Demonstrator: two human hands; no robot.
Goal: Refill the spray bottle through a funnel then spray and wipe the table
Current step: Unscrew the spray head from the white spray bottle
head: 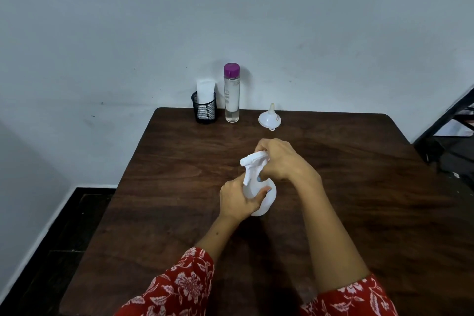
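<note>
One upright white spray bottle, nozzle pointing left, was gripped at its body by the left hand; the right hand clasped its trigger head above. One funnel lay beyond.

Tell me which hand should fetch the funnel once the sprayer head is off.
Right, probably. The funnel lies at the table's far edge, on the right hand's side, which grips the sprayer head nearest it. The left hand holds the spray bottle body and should keep steadying it.

White spray bottle upright mid-table; inverted white funnel and purple-capped bottle behind it.
</note>
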